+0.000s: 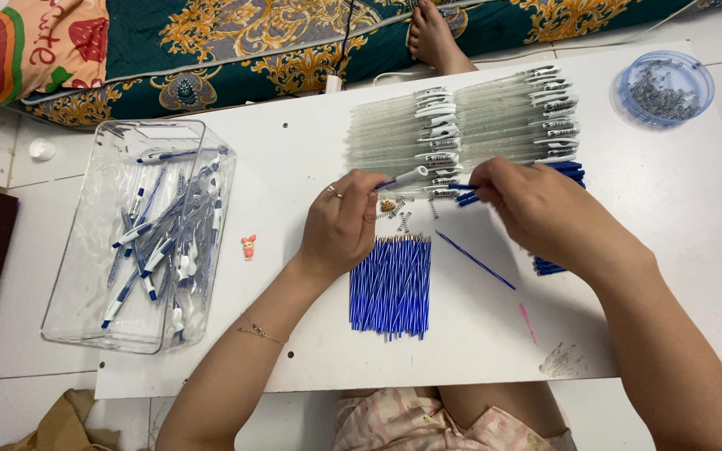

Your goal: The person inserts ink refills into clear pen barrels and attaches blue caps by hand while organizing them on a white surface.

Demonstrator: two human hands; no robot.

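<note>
My left hand (340,221) grips a clear pen barrel with a white clip (409,177) above the white board (294,167). My right hand (536,209) pinches a blue refill (460,187) with its tip at the barrel's open end. Just below my hands lies a neat bundle of blue refills (391,286), with one loose refill (475,260) to its right. Small metal springs (401,219) are scattered between my hands. Rows of empty clear barrels (461,125) lie beyond my hands. Blue pen parts (547,267) show under my right wrist.
A clear plastic tray (85,242) holding several assembled blue-and-white pens sits at the left. A round blue lid with springs (663,87) stands at the far right corner. A tiny pink figure (248,246) lies by the tray. A patterned mattress and a person's foot (432,38) lie beyond the board.
</note>
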